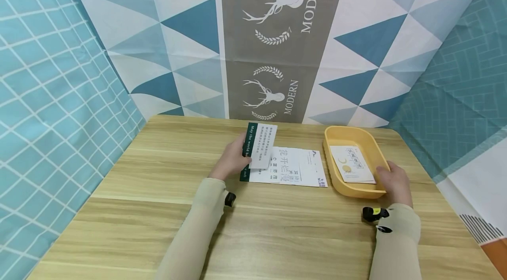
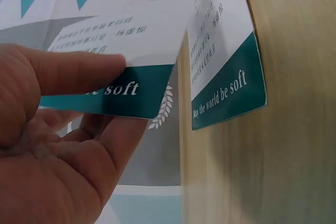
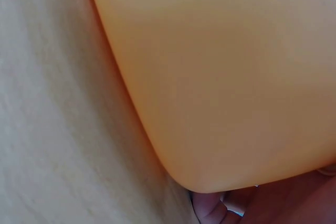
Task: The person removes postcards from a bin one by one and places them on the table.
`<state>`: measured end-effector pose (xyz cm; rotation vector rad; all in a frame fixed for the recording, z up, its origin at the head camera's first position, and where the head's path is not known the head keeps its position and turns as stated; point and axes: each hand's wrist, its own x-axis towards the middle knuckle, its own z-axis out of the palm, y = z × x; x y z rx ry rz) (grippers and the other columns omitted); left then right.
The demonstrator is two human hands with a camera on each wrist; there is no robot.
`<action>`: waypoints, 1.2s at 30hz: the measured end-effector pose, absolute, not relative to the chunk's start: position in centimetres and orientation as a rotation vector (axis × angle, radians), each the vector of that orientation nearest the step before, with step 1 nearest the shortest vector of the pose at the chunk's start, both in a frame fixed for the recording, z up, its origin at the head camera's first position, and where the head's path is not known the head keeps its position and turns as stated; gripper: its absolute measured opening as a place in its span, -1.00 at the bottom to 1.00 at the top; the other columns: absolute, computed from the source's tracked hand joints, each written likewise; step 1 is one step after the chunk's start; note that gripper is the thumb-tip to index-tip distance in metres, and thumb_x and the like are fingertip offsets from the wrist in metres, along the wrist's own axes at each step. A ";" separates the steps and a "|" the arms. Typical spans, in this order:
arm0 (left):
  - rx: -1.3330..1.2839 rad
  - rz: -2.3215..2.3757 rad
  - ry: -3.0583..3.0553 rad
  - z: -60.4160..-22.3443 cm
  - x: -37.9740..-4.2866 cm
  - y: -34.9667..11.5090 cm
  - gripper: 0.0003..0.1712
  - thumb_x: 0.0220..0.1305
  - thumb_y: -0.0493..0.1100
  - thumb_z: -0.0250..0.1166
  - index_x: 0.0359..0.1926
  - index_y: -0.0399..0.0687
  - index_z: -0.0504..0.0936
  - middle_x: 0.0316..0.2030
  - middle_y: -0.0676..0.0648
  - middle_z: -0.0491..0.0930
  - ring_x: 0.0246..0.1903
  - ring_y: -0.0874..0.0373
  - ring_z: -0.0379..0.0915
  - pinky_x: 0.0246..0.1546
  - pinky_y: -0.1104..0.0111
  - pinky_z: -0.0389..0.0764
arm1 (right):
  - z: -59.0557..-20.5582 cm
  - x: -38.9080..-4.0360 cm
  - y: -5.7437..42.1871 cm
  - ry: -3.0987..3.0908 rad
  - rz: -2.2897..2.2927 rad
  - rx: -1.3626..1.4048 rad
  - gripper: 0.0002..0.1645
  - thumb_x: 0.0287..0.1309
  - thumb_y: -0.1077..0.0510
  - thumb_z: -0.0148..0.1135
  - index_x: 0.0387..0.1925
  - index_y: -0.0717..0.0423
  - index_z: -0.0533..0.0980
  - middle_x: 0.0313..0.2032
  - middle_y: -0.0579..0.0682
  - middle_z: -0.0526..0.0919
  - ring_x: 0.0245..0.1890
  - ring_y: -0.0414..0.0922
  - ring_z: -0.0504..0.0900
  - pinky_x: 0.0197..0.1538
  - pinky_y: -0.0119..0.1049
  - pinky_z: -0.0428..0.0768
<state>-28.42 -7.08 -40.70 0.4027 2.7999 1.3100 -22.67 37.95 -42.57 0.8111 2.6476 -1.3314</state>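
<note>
My left hand (image 1: pixel 230 160) pinches a white card with a dark green band (image 1: pixel 262 147) between thumb and fingers, raised off the table. In the left wrist view, the band of this held card (image 2: pixel 157 74) partly reads "soft" beside the thumb. Below and beyond it, another such card (image 2: pixel 231 85) lies on the table, reading "May the world be soft". White printed cards (image 1: pixel 299 165) extend to its right. My right hand (image 1: pixel 397 184) grips the near right rim of a yellow plastic basket (image 1: pixel 341 186). Its fingertips show at the basket's outer edge (image 3: pixel 210 129) in the right wrist view.
Inside the basket lies a white card with a small yellow drawing (image 1: pixel 352 163), leaning toward the left wall. A wood-grain table (image 1: pixel 150 209) carries everything. Patterned cloth with deer prints (image 1: pixel 265 60) rises behind the far edge, and blue tiled sheeting (image 1: pixel 47 95) stands at the left.
</note>
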 end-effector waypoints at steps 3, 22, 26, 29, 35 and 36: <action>0.391 1.278 2.767 -41.0 -28.4 -7.2 -0.01 0.18 -0.47 0.32 0.56 -0.05 0.09 0.33 -0.23 0.47 0.15 -0.09 0.51 0.24 0.02 0.56 | -42.6 -22.6 38.0 2.630 -1.346 0.813 -0.22 0.51 -0.05 -0.34 0.58 0.26 -0.08 0.49 0.46 0.09 0.32 0.33 0.23 0.44 0.33 0.20; 0.338 1.320 2.600 -41.5 -28.5 -8.4 -0.02 0.13 -0.54 0.23 0.54 0.11 0.21 0.32 -0.23 0.42 0.01 -0.07 0.47 -0.19 0.31 0.51 | -42.7 -22.6 38.1 2.640 -1.335 0.797 -0.22 0.51 -0.04 -0.32 0.58 0.27 -0.07 0.48 0.47 0.09 0.31 0.33 0.23 0.43 0.33 0.20; 0.349 1.203 2.656 -41.3 -28.4 -8.4 -0.16 0.13 -0.48 0.28 0.45 0.00 0.34 0.25 -0.23 0.50 -0.06 -0.04 0.49 -0.23 0.33 0.48 | -42.8 -22.6 38.2 2.644 -1.328 0.790 -0.22 0.51 -0.04 -0.32 0.58 0.27 -0.08 0.48 0.47 0.09 0.31 0.33 0.22 0.44 0.33 0.19; 0.365 1.140 2.693 -41.2 -28.4 -8.4 -0.25 0.15 -0.42 0.33 0.39 -0.05 0.42 0.23 -0.22 0.53 -0.06 -0.02 0.50 -0.18 0.31 0.51 | -42.8 -22.7 38.2 2.661 -1.311 0.785 -0.23 0.52 -0.03 -0.32 0.57 0.28 -0.06 0.48 0.48 0.09 0.31 0.33 0.23 0.44 0.32 0.18; 0.317 1.119 2.720 -41.2 -28.4 -8.9 -0.47 0.29 -0.22 0.36 0.28 -0.05 0.54 0.24 -0.18 0.55 0.04 -0.04 0.51 0.06 0.14 0.57 | -42.6 -22.8 38.1 2.673 -1.288 0.791 -0.24 0.52 -0.03 -0.31 0.56 0.30 -0.04 0.47 0.48 0.11 0.30 0.33 0.24 0.42 0.32 0.19; 0.310 1.124 2.720 -41.1 -28.4 -9.0 -0.50 0.33 -0.19 0.34 0.27 -0.06 0.56 0.23 -0.18 0.56 0.04 -0.04 0.51 0.07 0.12 0.58 | -42.6 -22.8 38.1 2.671 -1.288 0.794 -0.23 0.52 -0.02 -0.31 0.57 0.30 -0.05 0.47 0.48 0.11 0.30 0.33 0.24 0.42 0.31 0.19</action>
